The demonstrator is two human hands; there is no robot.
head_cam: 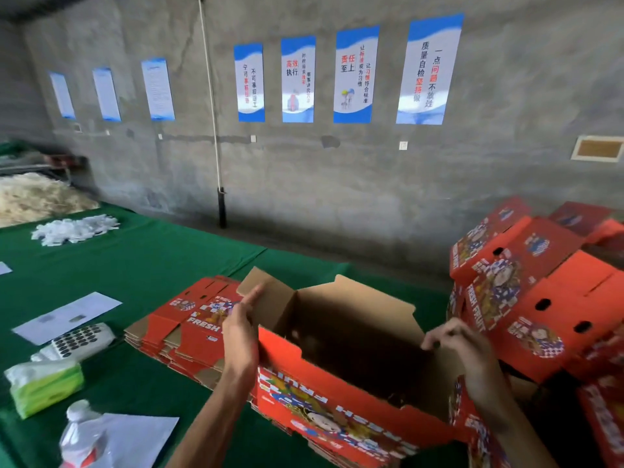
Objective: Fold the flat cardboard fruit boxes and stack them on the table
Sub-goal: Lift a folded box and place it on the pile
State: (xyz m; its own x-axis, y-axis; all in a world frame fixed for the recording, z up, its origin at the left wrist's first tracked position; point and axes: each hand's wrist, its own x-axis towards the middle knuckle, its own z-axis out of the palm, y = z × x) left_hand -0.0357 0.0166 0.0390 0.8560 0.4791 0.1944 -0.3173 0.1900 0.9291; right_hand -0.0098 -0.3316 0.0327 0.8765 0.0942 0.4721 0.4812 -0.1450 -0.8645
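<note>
An opened red fruit box (344,410) stands on the green table (141,265) right in front of me, its brown inside showing. My left hand (241,336) presses with straight fingers against the box's left end flap (270,292). My right hand (456,342) curls its fingers over the box's right end edge. Under and to the left of the box lies a pile of flat red boxes (189,329). Folded red boxes (540,292) are stacked at the right.
On the table's left side lie a packet of tissues (44,386), a plastic bottle (84,437), sheets of paper (67,315), a sheet of dark stickers (79,341) and white scraps (74,229). A concrete wall with posters stands behind.
</note>
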